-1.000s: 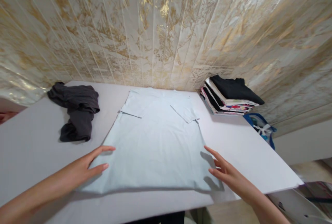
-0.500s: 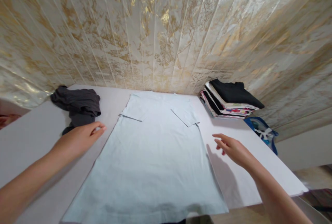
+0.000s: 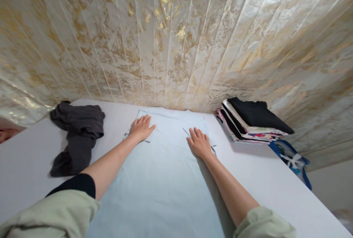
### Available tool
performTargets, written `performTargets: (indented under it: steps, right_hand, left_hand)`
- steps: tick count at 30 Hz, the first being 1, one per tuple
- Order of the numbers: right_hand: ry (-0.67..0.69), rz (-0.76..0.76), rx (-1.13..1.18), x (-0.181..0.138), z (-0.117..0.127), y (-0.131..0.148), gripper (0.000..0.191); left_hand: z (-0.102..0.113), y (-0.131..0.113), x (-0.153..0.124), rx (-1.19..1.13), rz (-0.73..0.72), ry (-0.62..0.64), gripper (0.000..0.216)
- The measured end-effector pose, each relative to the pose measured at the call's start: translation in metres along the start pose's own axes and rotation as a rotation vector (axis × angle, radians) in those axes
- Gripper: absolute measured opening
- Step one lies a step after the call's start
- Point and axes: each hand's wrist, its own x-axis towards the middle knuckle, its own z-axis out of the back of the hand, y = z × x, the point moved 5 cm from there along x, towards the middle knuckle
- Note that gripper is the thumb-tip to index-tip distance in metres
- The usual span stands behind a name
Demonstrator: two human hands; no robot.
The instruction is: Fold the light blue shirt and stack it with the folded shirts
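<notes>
A pale blue T-shirt [image 3: 165, 171] lies flat on the white table [image 3: 264, 179], its sleeves folded inward near the far end. My left hand [image 3: 141, 127] rests flat with fingers stretched out on the folded left sleeve. On the folded right sleeve my right hand [image 3: 200, 143] lies flat too, fingers extended. Both arms reach far forward over the shirt. Neither hand holds anything.
A crumpled dark grey garment [image 3: 78, 131] lies at the table's left. A stack of folded clothes [image 3: 249, 120] with a black one on top sits at the right against the gold-patterned wall [image 3: 176, 39]. A blue bag [image 3: 291, 157] lies beyond the right edge.
Both hands moved from the shirt's near edges forward to its far end and now press flat on the folded sleeves. The camera leaned forward with them.
</notes>
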Motion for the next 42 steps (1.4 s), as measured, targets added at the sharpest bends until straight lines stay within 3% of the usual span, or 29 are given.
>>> performTargets:
  steps: [6, 12, 14, 16, 18, 21, 25, 28, 31, 35, 39, 42]
  right_hand:
    - [0.06, -0.002, 0.056, 0.015, 0.007, -0.003, 0.056]
    - [-0.011, 0.05, 0.059, 0.001, 0.004, 0.003, 0.057]
    - [-0.051, 0.072, 0.117, 0.0, 0.009, -0.007, 0.053]
    - [-0.143, -0.021, 0.18, 0.004, 0.021, -0.033, 0.048]
    - [-0.222, -0.211, 0.244, 0.006, 0.031, -0.069, 0.045]
    - [-0.175, -0.405, 0.389, 0.007, 0.034, -0.109, 0.037]
    - [-0.081, -0.447, 0.513, 0.003, 0.027, -0.122, 0.02]
    - [-0.04, -0.464, 0.585, -0.002, 0.021, -0.118, 0.013]
    - [-0.019, -0.467, 0.677, -0.005, 0.018, -0.114, 0.014]
    - [-0.061, -0.464, 0.796, -0.007, 0.022, -0.106, 0.016]
    - [-0.085, -0.456, 0.876, -0.005, 0.028, -0.09, 0.007]
    - [-0.101, -0.389, 0.872, 0.004, 0.038, -0.066, 0.02]
  left_hand:
    - [-0.001, 0.003, 0.0, 0.01, 0.071, 0.008, 0.071]
    - [0.001, 0.009, -0.018, 0.019, 0.072, -0.034, 0.069]
    - [0.002, 0.009, -0.018, 0.015, 0.091, -0.013, 0.068]
    - [0.005, 0.002, -0.017, 0.003, 0.102, -0.005, 0.068]
    - [0.009, -0.02, -0.015, -0.027, 0.045, -0.023, 0.064]
    - [0.013, -0.081, -0.018, -0.136, -0.211, -0.043, 0.052]
    - [0.004, -0.164, -0.029, -0.339, -0.558, 0.032, 0.047]
    - [-0.014, -0.192, -0.036, -0.348, -0.605, 0.076, 0.05]
    - [-0.028, -0.193, -0.039, -0.344, -0.599, 0.071, 0.052]
    - [-0.027, -0.184, -0.037, -0.467, -0.599, 0.04, 0.045]
    - [-0.016, -0.173, -0.023, -0.796, -0.506, -0.038, 0.044]
    - [-0.015, -0.162, -0.005, -1.086, -0.346, -0.004, 0.043]
